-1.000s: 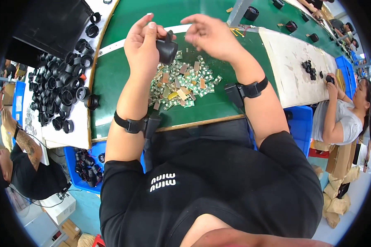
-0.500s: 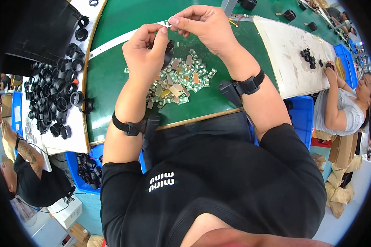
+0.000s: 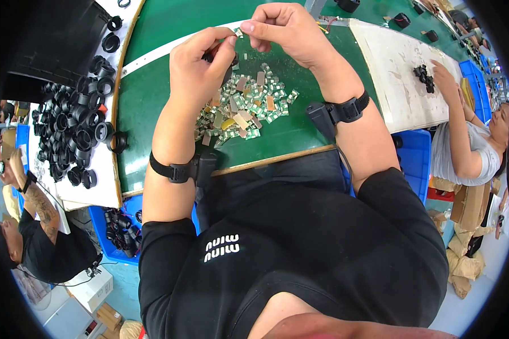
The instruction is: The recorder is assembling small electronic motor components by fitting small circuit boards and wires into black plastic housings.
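Above the far part of the green table, my left hand (image 3: pixel 195 65) pinches a small green-and-white circuit board (image 3: pixel 238 33) between thumb and forefinger. A black rounded part shows partly behind that hand; whether the other fingers hold it I cannot tell. My right hand (image 3: pixel 288 33) is just right of the board, thumb and forefinger pressed together at its edge. What the right fingertips hold, if anything, is too small to make out. Below both hands lies a loose pile of small circuit boards (image 3: pixel 246 107), mixed with tan and grey flat pieces.
Many black plastic rings (image 3: pixel 76 127) cover the white board at the left. A blue bin (image 3: pixel 99 226) with black parts stands below it, another blue bin (image 3: pixel 417 164) at the right. One co-worker (image 3: pixel 469 135) sits at right, another (image 3: pixel 51 237) at left.
My hands have moved slightly up, and my right fingertips have shifted right, a little apart from my left ones. The co-worker at right has raised a hand from the black parts.
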A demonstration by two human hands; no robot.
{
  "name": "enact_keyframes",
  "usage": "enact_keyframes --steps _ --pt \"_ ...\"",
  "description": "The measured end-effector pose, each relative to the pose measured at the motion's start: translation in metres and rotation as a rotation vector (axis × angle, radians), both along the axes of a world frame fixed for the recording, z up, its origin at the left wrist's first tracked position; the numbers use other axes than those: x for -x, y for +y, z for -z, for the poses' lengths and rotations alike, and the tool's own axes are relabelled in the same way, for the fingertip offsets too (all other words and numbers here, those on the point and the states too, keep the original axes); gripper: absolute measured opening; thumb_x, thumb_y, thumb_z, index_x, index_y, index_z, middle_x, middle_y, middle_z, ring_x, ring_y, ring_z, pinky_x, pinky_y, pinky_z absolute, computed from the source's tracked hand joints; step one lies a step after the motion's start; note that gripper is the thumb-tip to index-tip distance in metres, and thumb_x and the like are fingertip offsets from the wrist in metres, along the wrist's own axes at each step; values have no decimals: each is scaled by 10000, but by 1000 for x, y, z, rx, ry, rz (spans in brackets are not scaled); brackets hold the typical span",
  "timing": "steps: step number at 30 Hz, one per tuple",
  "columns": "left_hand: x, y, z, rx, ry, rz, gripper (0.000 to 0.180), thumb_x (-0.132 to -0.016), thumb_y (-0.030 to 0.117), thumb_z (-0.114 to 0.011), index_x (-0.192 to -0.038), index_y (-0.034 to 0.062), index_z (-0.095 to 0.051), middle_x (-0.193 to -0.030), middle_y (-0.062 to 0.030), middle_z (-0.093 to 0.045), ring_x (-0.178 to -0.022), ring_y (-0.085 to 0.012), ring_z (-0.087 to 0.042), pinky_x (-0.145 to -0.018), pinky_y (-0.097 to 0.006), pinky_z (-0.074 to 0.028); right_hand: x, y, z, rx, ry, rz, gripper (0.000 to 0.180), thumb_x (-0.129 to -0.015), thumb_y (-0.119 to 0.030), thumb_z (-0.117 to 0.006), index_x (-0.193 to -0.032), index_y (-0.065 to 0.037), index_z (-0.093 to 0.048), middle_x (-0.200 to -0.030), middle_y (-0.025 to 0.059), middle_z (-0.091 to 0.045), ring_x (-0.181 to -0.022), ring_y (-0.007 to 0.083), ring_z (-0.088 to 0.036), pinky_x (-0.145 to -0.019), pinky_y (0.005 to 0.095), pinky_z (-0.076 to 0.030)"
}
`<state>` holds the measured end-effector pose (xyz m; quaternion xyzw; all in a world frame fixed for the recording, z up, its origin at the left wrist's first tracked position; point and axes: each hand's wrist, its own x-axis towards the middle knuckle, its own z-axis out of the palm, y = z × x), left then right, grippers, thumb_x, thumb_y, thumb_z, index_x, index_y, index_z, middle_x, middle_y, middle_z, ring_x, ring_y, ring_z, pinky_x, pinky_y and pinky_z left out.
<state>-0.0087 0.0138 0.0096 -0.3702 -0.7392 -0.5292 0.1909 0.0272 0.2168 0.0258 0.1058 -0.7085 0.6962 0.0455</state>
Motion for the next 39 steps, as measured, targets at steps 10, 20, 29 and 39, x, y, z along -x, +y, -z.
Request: enact_keyframes --steps 10,20,29,39 --pt "-3 -1 10 -184 -297 97 78 -898 61 -744 -917 -15 -749 -733 -34 -711 -668 -80 -664 -627 -229 -507 0 -3 6 -23 -7 -57 289 -954 -264 -799 -795 -55 -679 -694 -10 -655 -622 48 -581 -571 215 -472" --pt "-13 0 8 -48 -71 21 74 -979 8 -683 -935 -45 -709 -828 -53 -738 -745 -66 -670 -677 -200 -523 -7 -9 5 -49 249 -51 179 -970 -159 -775 -881 -24 -696 -749 -7 -662 -686 39 -581 -610 211 -470" --pt "18 -7 17 -613 -309 231 128 -1058 55 -597 -1120 -39 -659 -1036 -99 -707 -965 -163 -682 -881 -292 -537 3 -30 25 434 -273 -560 599 -1050 -321 -657 -1522 -11 -459 -1305 121 -647 -1122 214 -676 -910 375 -620" --pt "51 -23 36 -375 -551 -147 235 -1053 185 -615 -1224 24 -604 -1068 -38 -655 -976 -128 -641 -833 -291 -496 125 33 15 -896 86 762 788 -684 -257 -970 -1233 68 -509 -1221 284 -612 -1114 421 -653 -976 452 -558"
